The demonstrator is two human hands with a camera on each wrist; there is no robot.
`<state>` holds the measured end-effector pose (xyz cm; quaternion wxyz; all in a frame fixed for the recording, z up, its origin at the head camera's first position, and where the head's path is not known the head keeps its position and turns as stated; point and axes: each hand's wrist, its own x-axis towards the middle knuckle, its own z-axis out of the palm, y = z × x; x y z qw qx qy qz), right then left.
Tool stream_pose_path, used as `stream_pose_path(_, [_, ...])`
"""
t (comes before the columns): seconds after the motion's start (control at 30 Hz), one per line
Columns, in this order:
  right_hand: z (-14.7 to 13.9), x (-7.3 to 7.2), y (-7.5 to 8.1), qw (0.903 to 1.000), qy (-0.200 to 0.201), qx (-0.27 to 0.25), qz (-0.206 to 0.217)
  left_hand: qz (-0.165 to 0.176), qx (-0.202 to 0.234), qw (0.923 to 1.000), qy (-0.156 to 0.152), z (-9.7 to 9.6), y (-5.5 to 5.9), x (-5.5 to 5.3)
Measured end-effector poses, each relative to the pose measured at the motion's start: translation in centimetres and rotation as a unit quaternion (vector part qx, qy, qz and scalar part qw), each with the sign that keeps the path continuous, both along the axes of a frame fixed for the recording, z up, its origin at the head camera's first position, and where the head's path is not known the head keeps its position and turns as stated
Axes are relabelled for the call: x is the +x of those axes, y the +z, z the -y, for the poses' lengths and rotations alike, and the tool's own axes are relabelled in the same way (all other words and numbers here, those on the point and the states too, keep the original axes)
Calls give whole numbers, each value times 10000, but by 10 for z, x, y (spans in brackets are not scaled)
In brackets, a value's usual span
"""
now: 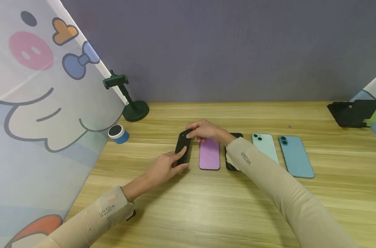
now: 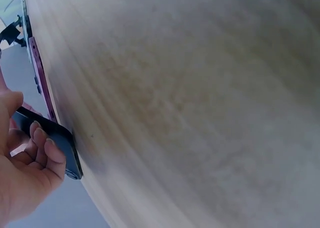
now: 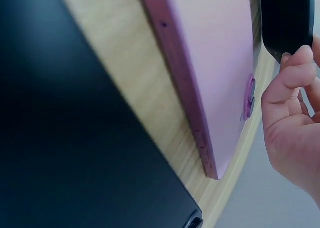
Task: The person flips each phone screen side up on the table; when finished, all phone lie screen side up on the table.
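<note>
A black phone (image 1: 182,146) stands at the left end of a row of phones, tipped up off the table. My left hand (image 1: 167,166) grips its near end, with the thumb on the face and the fingers along the lower edge. At the far end my right hand (image 1: 205,131) pinches its top corner between thumb and fingers. In the left wrist view the phone (image 2: 60,138) leans with one edge close to the wood. Right beside it lies a pink-purple phone (image 1: 209,155), its camera bump showing in the right wrist view.
Farther right lie a dark phone (image 1: 234,135) partly under my right sleeve, a pale green phone (image 1: 267,146) and a blue phone (image 1: 297,156). A green phone stand (image 1: 135,110) and a blue-and-white jar (image 1: 119,134) are at left. Another black stand (image 1: 353,113) sits at the back right.
</note>
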<state>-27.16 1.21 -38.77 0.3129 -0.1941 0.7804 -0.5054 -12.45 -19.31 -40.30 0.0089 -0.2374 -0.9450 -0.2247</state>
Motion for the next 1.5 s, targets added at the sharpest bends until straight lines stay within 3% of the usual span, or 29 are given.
stream_pose_path(0.3, [0, 3, 0, 9996, 106, -260, 23, 269, 646, 9975, -57, 8, 1, -3])
stream_pose_path(0.57, [3, 2, 5, 9997, 87, -240, -55, 346, 888, 9954, -123, 12, 3, -3])
stream_pose_path(0.73, [3, 0, 6, 9997, 106, -164, -150, 408, 879, 9951, -192, 12, 3, -4])
stream_pose_path(1.03, [2, 2, 5, 9997, 138, -181, -127, 107, 560, 9980, -280, 12, 5, -4])
stream_pose_path(1.3, [4, 4, 8, 9992, 273, -219, -190, -421, 115, 9990, -78, 15, 13, 1])
stream_pose_path(1.5, [4, 5, 9, 9983, 346, -471, -50, -280, 257, 9983, 452, 19, 13, 2])
